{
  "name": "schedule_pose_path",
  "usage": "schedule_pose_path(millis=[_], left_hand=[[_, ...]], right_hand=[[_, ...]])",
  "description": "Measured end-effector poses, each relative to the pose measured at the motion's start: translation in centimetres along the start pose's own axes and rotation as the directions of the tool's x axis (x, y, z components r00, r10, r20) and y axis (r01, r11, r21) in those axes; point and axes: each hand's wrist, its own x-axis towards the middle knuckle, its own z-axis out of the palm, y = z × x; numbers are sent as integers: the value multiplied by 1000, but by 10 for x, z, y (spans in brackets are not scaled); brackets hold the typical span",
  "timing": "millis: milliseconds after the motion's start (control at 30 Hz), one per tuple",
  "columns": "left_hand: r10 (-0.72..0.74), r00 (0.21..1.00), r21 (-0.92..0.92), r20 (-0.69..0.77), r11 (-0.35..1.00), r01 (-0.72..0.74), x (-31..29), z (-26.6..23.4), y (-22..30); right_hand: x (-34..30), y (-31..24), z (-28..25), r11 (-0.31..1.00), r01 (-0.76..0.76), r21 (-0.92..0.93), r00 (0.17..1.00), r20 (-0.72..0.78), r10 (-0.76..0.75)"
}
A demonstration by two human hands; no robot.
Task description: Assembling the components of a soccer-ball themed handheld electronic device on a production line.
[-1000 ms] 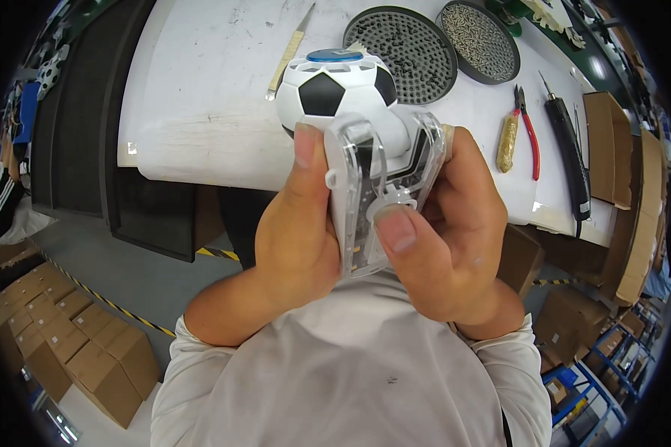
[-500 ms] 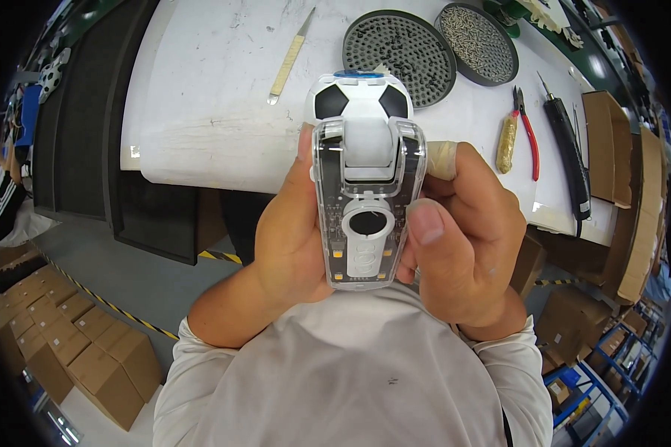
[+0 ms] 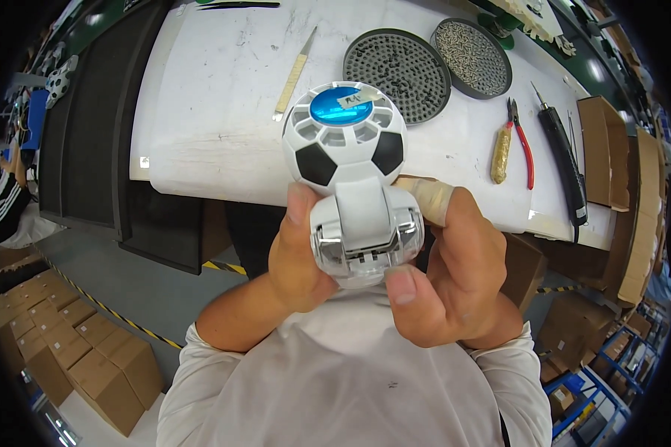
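A white handheld fan [image 3: 354, 153] with black football patches is held up in front of my chest. Its round head faces up, showing a blue disc in the middle with a scrap of tape on it. The clear casing of the handle [image 3: 365, 257] is tipped, so most of its length is hidden. My left hand [image 3: 297, 257] grips the handle from the left, thumb upward along the side. On the right side my right hand [image 3: 458, 276] grips it too, thumb near the base of the hinge and a taped finger behind.
On the white table [image 3: 224, 134] lie a tape-wrapped blade [image 3: 294, 74], red-handled pliers [image 3: 520, 141] and a black electric screwdriver [image 3: 563, 156]. Two round trays, one with dark bits [image 3: 397, 74], one with screws [image 3: 473, 58], sit at the back. Cardboard boxes [image 3: 97, 357] stand at lower left.
The fan has been tilted in both hands, so its head top with the blue disc now shows and the handle's flat face with the round button has gone from sight.
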Motion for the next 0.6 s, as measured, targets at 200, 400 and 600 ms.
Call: schedule_pose_path(millis=[200, 400, 600], left_hand=[[-214, 976, 360, 27, 913, 190, -17, -24, -1], [-56, 998, 417, -29, 907, 63, -18, -14, -4], [12, 1000, 474, 26, 880, -23, -10, -15, -4]], right_hand=[[-2, -2, 1, 993, 109, 35, 994, -18, -108], [-4, -7, 2, 990, 107, 91, 994, 12, -108], [-8, -5, -2, 986, 155, 61, 980, 118, -162]])
